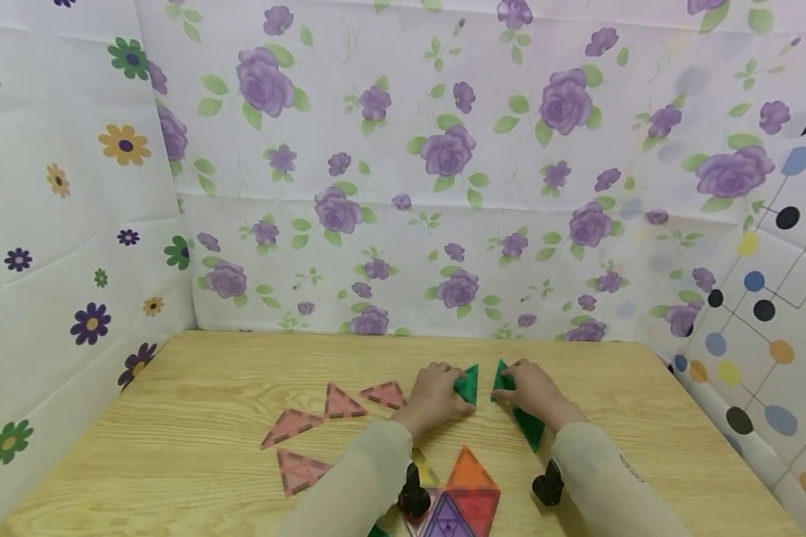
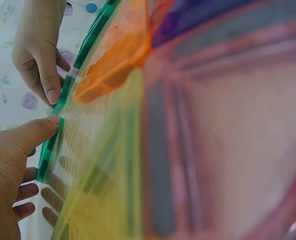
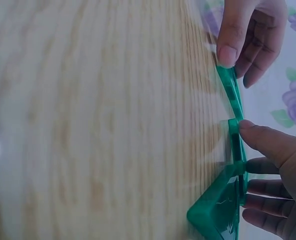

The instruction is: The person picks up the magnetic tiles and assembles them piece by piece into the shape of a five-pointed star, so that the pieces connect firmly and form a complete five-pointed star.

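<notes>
My left hand (image 1: 438, 399) pinches a green translucent triangular magnetic tile (image 1: 468, 385) between thumb and fingers near the table's far side. Facing it across a small gap, my right hand (image 1: 536, 389) grips a second green triangular tile (image 1: 501, 378). A third green tile (image 1: 529, 428) lies just below the right hand. In the right wrist view, the left-hand tile (image 3: 231, 89) and right-hand tile (image 3: 236, 141) stand end to end, thumbs on their near faces. The left wrist view also has both hands, with the left-hand tile (image 2: 50, 152) low and the right-hand tile (image 2: 63, 95) above it.
Several pink triangular tiles, one of them a larger pink tile (image 1: 301, 471), lie left of the left arm. Nearer me are an orange triangle (image 1: 468, 471), a red tile (image 1: 477, 507), a purple tile (image 1: 447, 518) and a partly hidden yellow tile (image 1: 425, 470). Flowered cloth (image 1: 403, 246) hangs behind the wooden table (image 1: 195, 403).
</notes>
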